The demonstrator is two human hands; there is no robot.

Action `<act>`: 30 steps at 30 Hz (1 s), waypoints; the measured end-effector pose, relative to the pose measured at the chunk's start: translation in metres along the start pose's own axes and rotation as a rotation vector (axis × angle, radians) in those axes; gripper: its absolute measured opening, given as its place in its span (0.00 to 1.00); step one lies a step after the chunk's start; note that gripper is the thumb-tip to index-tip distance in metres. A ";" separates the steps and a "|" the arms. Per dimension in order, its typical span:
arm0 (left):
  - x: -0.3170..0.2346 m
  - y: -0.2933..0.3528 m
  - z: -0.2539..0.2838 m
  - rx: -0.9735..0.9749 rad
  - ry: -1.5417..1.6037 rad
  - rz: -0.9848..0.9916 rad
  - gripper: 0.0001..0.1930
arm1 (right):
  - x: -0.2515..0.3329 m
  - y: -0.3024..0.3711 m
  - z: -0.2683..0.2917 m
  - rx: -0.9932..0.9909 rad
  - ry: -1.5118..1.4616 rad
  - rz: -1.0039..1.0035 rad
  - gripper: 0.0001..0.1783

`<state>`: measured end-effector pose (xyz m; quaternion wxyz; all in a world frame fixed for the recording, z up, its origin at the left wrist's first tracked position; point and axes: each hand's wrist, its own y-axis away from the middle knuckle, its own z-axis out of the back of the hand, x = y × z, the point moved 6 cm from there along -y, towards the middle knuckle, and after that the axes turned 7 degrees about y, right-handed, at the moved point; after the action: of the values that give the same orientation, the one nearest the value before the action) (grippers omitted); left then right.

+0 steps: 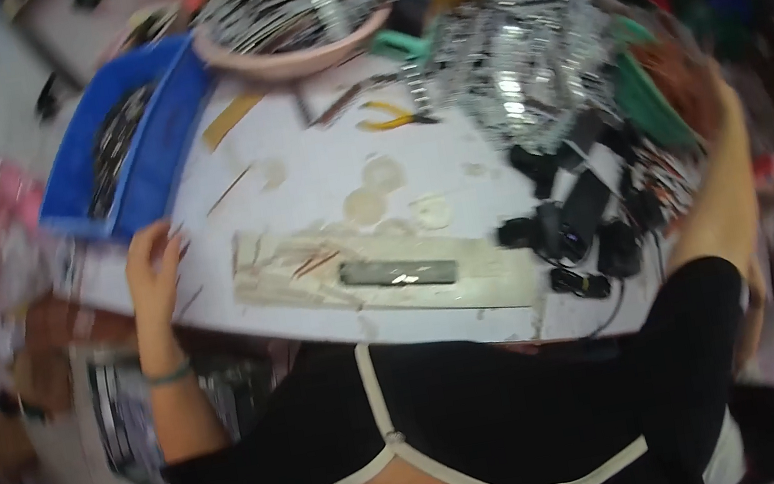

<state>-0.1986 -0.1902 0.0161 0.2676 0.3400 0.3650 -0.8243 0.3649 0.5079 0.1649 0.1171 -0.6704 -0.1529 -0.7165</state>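
My left hand (153,269) is at the left table edge, just below the near corner of a blue plastic bin (158,167) with thin dark strips inside. Its fingers are slightly bent, with thumb and fingers apart and nothing visible between them. Far to the right, my right hand (713,97) reaches to a green basket (654,103) with reddish-brown contents. Motion blur smears those fingers, so what they touch cannot be made out. Between the hands lies a pale board (494,276) bearing a grey rectangular bar (399,272) and a few thin brown sticks (317,264).
A pink basin (298,61) of metallic strips stands at the back. Yellow-handled pliers (393,117) lie before it. Silvery strips (521,64) are heaped at right, with black devices and cables (586,220) nearer me. Round pale discs (366,206) lie mid-table.
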 end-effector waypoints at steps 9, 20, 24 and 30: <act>-0.020 0.012 -0.042 0.210 -0.365 -0.153 0.32 | 0.011 0.068 -0.146 0.105 0.522 0.406 0.26; -0.019 -0.056 -0.106 0.393 -0.566 -0.267 0.09 | -0.035 0.290 -0.301 0.701 0.788 0.515 0.21; -0.015 -0.030 -0.085 0.425 -0.660 -0.213 0.07 | -0.068 0.284 -0.288 0.647 0.881 0.483 0.22; 0.008 -0.001 0.015 0.199 -0.381 0.022 0.17 | -0.093 0.287 -0.272 0.648 0.642 0.386 0.20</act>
<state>-0.2093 -0.2029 0.0176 0.3060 0.2070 0.2207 -0.9027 0.2269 0.1364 0.0752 0.4913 -0.3611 -0.1972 -0.7677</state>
